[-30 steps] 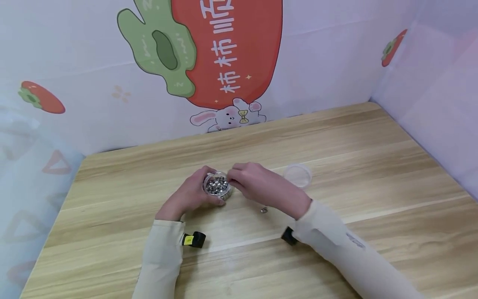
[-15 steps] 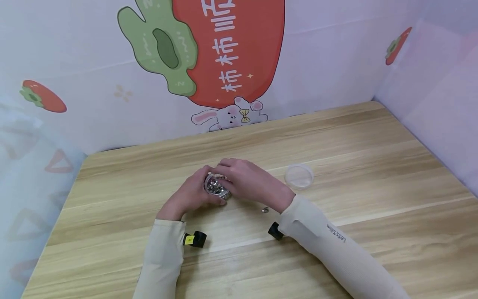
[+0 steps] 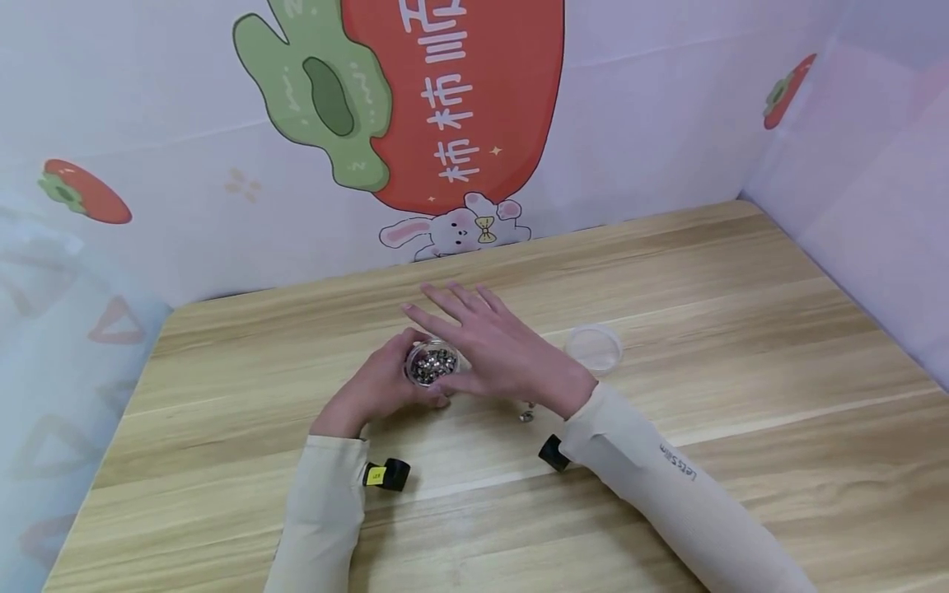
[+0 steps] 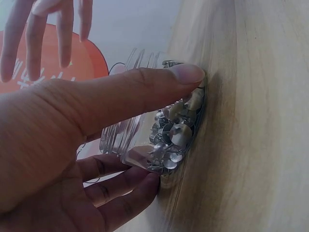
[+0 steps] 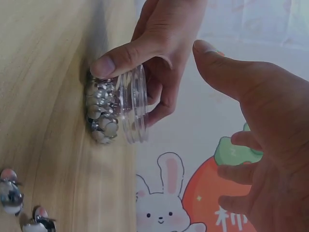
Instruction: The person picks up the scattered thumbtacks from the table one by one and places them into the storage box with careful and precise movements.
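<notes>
A clear jar [image 3: 432, 363] partly filled with silvery thumbtacks [image 4: 176, 133] stands upright on the table, its mouth uncovered. My left hand [image 3: 381, 383] grips it, thumb along the near side and fingers round the far side. Above and beside the jar's right edge is my right hand [image 3: 500, 350], its fingers spread and nothing seen in its grasp. In the right wrist view its thumb and fingers stand apart from the jar. A few loose thumbtacks [image 5: 10, 195] lie on the table, partly hidden by the right wrist in the head view.
A round clear lid [image 3: 595, 348] lies on the wooden table [image 3: 704, 329] behind the right wrist. Printed cloth walls [image 3: 630, 123] border the table at the back and sides. Both sleeves carry small black wrist cameras [image 3: 395, 474].
My right hand first held its fingertips together at the jar's rim, then dipped over its mouth. Now it has lifted with its fingers spread. The left hand and jar stay in place.
</notes>
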The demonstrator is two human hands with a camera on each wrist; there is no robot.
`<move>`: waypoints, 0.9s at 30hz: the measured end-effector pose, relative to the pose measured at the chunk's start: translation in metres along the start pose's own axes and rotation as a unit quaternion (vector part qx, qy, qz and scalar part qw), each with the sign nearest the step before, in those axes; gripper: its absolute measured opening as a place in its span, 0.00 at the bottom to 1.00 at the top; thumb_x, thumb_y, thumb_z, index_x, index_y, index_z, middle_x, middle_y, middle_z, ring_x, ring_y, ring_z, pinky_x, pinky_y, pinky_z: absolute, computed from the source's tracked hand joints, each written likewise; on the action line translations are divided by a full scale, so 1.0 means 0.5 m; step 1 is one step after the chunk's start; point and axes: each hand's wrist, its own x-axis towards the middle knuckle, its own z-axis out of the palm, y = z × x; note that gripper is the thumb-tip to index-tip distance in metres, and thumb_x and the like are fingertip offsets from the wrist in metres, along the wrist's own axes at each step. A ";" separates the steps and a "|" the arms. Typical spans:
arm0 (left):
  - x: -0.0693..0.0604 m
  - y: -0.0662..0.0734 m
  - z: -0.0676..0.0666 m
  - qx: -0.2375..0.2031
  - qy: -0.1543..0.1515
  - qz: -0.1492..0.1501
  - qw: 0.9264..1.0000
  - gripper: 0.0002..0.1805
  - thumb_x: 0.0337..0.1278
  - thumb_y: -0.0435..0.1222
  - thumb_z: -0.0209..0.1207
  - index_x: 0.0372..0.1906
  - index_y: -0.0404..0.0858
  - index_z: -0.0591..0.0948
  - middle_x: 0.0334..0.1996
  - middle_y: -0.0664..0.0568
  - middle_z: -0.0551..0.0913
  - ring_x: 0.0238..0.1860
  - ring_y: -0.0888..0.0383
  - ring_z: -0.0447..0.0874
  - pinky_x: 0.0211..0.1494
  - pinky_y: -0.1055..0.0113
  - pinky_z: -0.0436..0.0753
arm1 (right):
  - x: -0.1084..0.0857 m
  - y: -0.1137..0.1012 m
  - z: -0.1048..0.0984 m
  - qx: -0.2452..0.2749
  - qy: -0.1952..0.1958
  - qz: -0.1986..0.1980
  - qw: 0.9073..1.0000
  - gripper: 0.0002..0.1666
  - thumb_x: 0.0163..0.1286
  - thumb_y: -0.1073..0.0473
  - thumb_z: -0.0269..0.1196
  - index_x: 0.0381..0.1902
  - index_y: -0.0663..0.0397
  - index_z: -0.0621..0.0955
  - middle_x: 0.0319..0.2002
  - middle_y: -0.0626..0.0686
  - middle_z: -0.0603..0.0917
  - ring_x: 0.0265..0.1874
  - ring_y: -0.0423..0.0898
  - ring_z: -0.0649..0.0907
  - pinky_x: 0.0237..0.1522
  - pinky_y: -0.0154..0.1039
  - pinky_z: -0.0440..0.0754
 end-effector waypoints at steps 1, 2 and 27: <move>0.000 0.000 0.000 0.000 0.000 0.001 1.000 0.47 0.33 0.45 0.79 0.64 0.43 0.68 0.60 0.46 0.76 0.61 0.47 0.74 0.66 0.46 0.71 | -0.003 0.000 -0.004 -0.001 0.002 0.000 1.000 0.56 0.57 0.33 0.67 0.77 0.35 0.53 0.78 0.50 0.52 0.76 0.53 0.57 0.74 0.58 0.55; 0.000 -0.001 -0.001 0.000 0.000 0.001 1.000 0.46 0.33 0.44 0.79 0.63 0.42 0.68 0.59 0.46 0.76 0.60 0.47 0.75 0.65 0.46 0.71 | -0.007 0.000 -0.007 -0.002 0.004 0.000 1.000 0.56 0.57 0.33 0.67 0.77 0.36 0.53 0.78 0.50 0.52 0.76 0.52 0.57 0.75 0.58 0.54; 0.001 -0.002 0.006 -0.002 -0.001 0.001 1.000 0.46 0.32 0.42 0.79 0.62 0.42 0.68 0.60 0.44 0.75 0.58 0.46 0.75 0.64 0.48 0.72 | -0.170 0.076 -0.060 0.043 -0.018 0.068 0.997 0.37 0.60 0.45 0.69 0.66 0.47 0.73 0.61 0.50 0.80 0.61 0.49 0.78 0.69 0.55 0.66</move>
